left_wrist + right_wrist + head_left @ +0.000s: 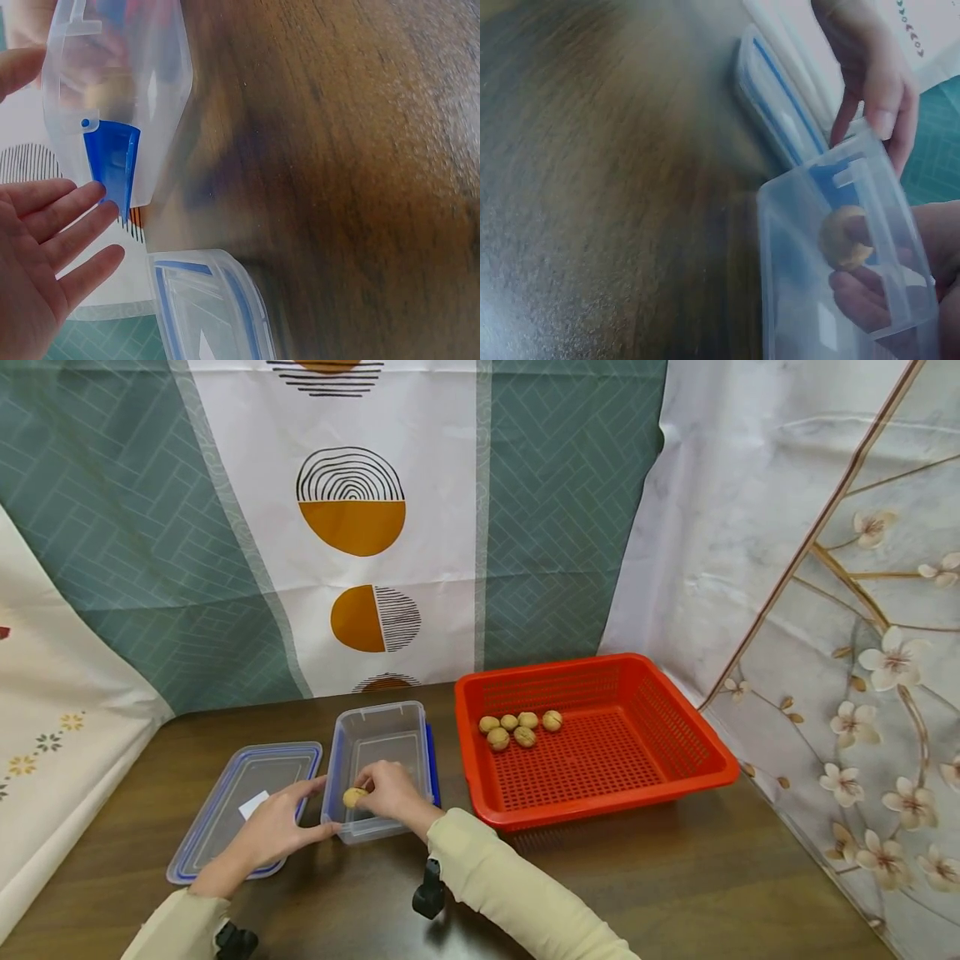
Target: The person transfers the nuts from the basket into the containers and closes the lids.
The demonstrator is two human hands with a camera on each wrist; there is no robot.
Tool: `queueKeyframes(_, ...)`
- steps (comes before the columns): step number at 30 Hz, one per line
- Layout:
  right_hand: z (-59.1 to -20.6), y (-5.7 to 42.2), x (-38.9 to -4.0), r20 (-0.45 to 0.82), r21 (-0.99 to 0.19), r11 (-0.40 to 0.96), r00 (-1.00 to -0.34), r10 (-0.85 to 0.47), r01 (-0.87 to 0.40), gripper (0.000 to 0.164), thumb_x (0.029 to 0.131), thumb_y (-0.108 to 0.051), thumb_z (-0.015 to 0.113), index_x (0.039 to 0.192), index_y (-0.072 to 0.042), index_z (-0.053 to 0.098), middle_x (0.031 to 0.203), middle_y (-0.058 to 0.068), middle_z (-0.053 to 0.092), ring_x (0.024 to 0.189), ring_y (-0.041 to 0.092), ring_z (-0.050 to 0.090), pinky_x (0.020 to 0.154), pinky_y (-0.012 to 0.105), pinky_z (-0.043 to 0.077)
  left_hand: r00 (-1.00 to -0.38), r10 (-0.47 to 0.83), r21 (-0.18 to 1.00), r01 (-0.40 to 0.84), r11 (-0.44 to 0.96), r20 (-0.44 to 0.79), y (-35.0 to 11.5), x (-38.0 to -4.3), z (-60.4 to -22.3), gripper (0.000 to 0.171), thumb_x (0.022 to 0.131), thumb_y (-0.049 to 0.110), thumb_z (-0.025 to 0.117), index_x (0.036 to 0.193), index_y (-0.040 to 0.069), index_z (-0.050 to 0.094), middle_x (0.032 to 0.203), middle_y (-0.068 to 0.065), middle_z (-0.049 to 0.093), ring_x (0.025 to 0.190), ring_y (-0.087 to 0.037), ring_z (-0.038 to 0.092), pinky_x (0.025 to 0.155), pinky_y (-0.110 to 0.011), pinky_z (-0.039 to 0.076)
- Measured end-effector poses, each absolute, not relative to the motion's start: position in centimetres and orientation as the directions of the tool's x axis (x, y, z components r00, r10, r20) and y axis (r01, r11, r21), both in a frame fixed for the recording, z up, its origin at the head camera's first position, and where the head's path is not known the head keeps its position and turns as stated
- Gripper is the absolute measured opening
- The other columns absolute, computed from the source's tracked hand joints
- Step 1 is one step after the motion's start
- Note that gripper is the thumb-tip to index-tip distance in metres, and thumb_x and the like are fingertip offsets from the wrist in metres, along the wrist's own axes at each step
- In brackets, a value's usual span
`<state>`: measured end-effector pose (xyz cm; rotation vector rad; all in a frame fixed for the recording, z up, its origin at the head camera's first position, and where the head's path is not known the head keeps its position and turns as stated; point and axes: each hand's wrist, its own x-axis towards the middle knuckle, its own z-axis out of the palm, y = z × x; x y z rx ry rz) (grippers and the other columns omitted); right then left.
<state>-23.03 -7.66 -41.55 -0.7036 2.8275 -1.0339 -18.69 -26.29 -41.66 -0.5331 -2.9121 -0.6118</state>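
Note:
My right hand (393, 789) reaches down into a clear plastic container (378, 710) and pinches a walnut (354, 797) between thumb and fingers. Through the container's clear wall, the right wrist view shows the same walnut (844, 238) held low inside. At the container's near left corner is my left hand (273, 827), its thumb by the front edge. In the left wrist view the fingers of the left hand (49, 244) are fairly straight and lie right at a blue side latch (112, 157) that hangs down.
Left of the container lies its blue-edged clear lid (225, 818), with a white slip of paper (253, 805) on it. A red mesh basket (600, 803) to the right holds several walnuts (525, 737). Printed curtains (577, 518) hang behind the wooden table (630, 868).

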Motion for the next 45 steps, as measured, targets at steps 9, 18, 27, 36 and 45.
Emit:
queueKeyframes(9,-41.8,-7.5,-23.3,0.054,-0.551,0.739,-0.900,-0.433,-0.388,0.014,0.064,-0.013,0.079,0.076,-0.011,0.072,0.079,-0.002,0.068,0.075,0.012,0.059,0.060,0.014,0.042,-0.928,0.327,0.363,0.370,0.855,0.177,-26.1,-18.8,-41.6,0.078,0.074,0.047,0.069,0.128,-0.005,0.047,0.122,-0.024,0.055,0.109,-0.043,0.052,0.084,-0.055,0.045)
queueKeyframes(18,-41.9,-7.7,-23.4,-0.005,-0.566,0.761,-0.922,-0.388,-0.317,0.013,0.063,-0.014,0.077,0.075,-0.014,0.072,0.079,-0.005,0.066,0.075,0.010,0.055,0.061,0.015,0.040,-0.929,0.323,0.357,0.368,0.858,0.182,-26.1,-18.7,-41.5,0.078,0.073,0.047,0.070,0.128,-0.004,0.048,0.121,-0.024,0.055,0.106,-0.042,0.054,0.081,-0.054,0.046)
queueKeyframes(27,-41.5,-7.8,-23.2,0.018,-0.531,0.780,-0.925,-0.381,-0.331,0.025,0.066,-0.019,0.078,0.089,-0.014,0.071,0.089,-0.005,0.068,0.084,0.011,0.058,0.068,0.017,0.043,-0.931,0.322,0.367,0.363,0.857,0.171,-26.2,-18.8,-41.5,0.078,0.074,0.047,0.069,0.129,-0.004,0.047,0.122,-0.024,0.055,0.107,-0.043,0.053,0.082,-0.054,0.046)
queueKeyframes(36,-37.4,-7.9,-22.9,0.026,-0.553,0.761,-0.919,-0.392,-0.340,0.033,0.071,-0.030,0.077,0.099,-0.014,0.068,0.085,-0.005,0.065,0.072,0.005,0.054,0.061,0.015,0.041,-0.936,0.315,0.372,0.352,0.859,0.159,-26.3,-18.8,-41.5,0.078,0.074,0.047,0.068,0.129,-0.004,0.046,0.122,-0.024,0.055,0.105,-0.043,0.054,0.080,-0.055,0.046)
queueKeyframes(45,-32.3,-5.8,-23.9,0.037,-0.577,0.731,-0.905,-0.423,-0.365,0.040,0.074,-0.032,0.074,0.109,-0.014,0.064,0.095,-0.003,0.065,0.080,0.007,0.056,0.065,0.015,0.044,-0.939,0.312,0.375,0.345,0.860,0.147,-26.3,-18.8,-41.5,0.079,0.075,0.047,0.068,0.130,-0.004,0.045,0.122,-0.024,0.055,0.105,-0.043,0.054,0.080,-0.056,0.046)
